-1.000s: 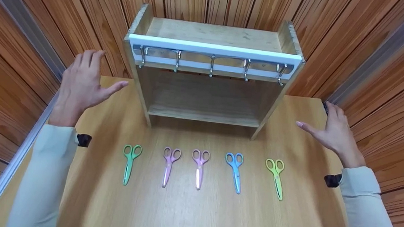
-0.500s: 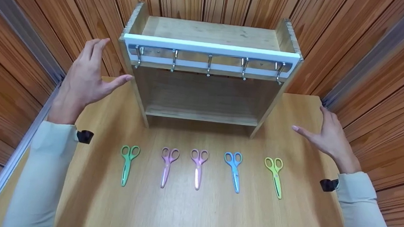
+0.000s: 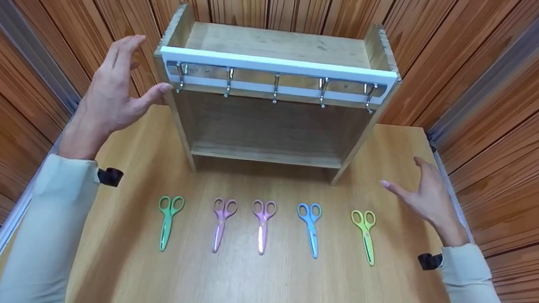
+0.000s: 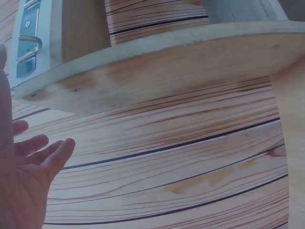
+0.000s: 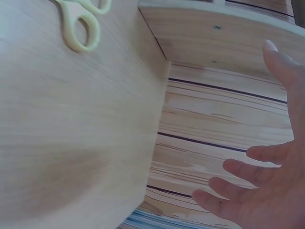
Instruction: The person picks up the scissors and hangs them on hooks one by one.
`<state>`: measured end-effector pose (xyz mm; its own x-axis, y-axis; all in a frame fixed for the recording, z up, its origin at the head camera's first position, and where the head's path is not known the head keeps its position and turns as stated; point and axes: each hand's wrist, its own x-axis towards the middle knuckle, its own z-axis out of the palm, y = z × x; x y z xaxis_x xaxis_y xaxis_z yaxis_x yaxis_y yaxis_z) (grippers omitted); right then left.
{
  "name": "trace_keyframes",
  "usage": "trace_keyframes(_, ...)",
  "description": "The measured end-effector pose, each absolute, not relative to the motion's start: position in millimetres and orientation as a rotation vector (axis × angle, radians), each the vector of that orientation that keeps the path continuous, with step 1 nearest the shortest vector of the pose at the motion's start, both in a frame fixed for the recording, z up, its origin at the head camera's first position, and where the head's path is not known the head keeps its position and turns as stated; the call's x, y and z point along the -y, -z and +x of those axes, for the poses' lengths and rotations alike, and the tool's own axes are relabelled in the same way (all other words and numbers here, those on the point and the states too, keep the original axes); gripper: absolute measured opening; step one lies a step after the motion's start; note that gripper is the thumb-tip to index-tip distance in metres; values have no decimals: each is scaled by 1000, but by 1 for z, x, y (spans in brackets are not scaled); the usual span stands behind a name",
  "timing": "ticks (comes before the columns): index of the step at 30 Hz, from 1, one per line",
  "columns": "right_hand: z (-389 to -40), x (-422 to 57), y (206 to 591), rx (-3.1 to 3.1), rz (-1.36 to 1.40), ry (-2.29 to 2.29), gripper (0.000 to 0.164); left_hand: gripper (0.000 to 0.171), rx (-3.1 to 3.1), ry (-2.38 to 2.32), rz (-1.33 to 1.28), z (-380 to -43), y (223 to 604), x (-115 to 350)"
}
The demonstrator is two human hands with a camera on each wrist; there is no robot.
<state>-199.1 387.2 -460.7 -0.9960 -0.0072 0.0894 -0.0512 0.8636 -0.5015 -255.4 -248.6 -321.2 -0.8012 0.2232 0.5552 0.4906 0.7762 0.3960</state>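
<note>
My left hand is raised beside the left side of a wooden shelf unit, fingers extended and thumb spread, holding nothing. My right hand hovers over the right part of the table, thumb apart from the fingers, with nothing in it. A row of scissors lies on the table, handles toward the shelf: green scissors, two pink-purple pairs, the left scissors and the middle scissors, blue scissors and yellow-green scissors. The yellow-green pair is nearest my right hand.
Across the shelf's upper front runs a white rail with several metal hooks, on which nothing hangs. Wood-patterned walls enclose the table at the back and both sides.
My left hand has risen slightly, closer to the shelf's upper left. My right hand has come down and inward, toward the yellow-green scissors. The scissors lie as before.
</note>
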Motion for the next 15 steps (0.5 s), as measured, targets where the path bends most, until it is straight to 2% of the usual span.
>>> trace_keyframes(6,-193,-382,473,2972,40,-811,113,81,2434,731,-581,-258,316,245)
trace_keyframes(15,-182,-374,495,2972,8,-900,113,85,2483,761,-578,-259,306,237)
